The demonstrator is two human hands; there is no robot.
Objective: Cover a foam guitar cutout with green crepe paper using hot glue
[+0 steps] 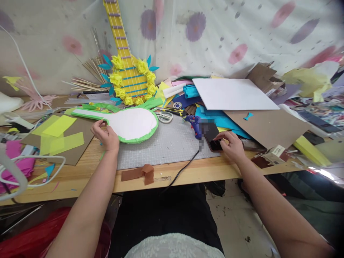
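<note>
A white guitar-shaped cutout [133, 123], edged in green crepe paper, lies at the left of the grey cutting mat. My left hand [106, 136] grips it where the neck meets the body, fingers curled at the edge. A dark smartphone [214, 143] lies on the mat's right side. My right hand [231, 145] rests over it with fingers apart, a fingertip on or just above the screen. Left of the phone is a blue hot glue gun [195, 125], partly covered by a pixelated patch. White-handled scissors [164, 116] lie beside the cutout.
A finished yellow paper guitar [129, 79] leans against the flowered curtain. Yellow paper strips [63, 134] lie on brown card at left. A white board [233, 94] covers blue paper at right. A brown strip [138, 174] and black cord [182, 172] lie near the table's front edge.
</note>
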